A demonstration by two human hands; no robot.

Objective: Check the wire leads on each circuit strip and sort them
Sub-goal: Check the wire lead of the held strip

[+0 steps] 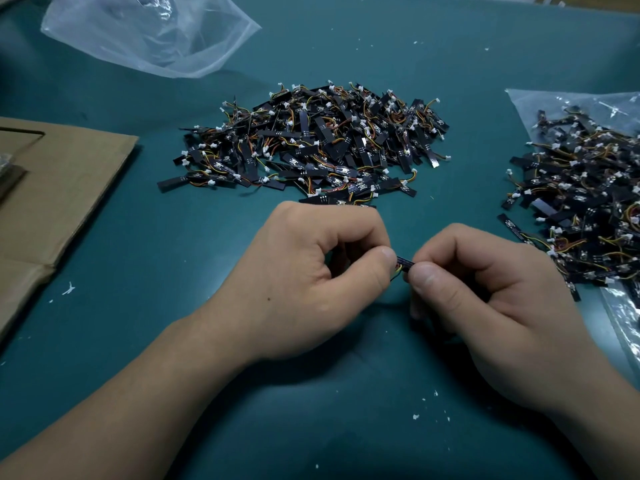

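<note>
Between my two hands sits one small black circuit strip point(403, 262) with thin coloured wire leads hanging under it. My left hand point(311, 278) pinches its left end between thumb and curled fingers. My right hand point(485, 296) pinches its right end with the thumb on top. Most of the strip is hidden by my fingers. A large heap of black circuit strips point(311, 143) with white connectors lies on the green mat beyond my hands. A second heap of strips point(581, 209) lies at the right on a clear plastic bag.
A flattened cardboard sheet point(59, 188) covers the left side of the green mat point(173, 258). A crumpled clear plastic bag point(152, 32) lies at the far left. Small white scraps dot the mat near my arms.
</note>
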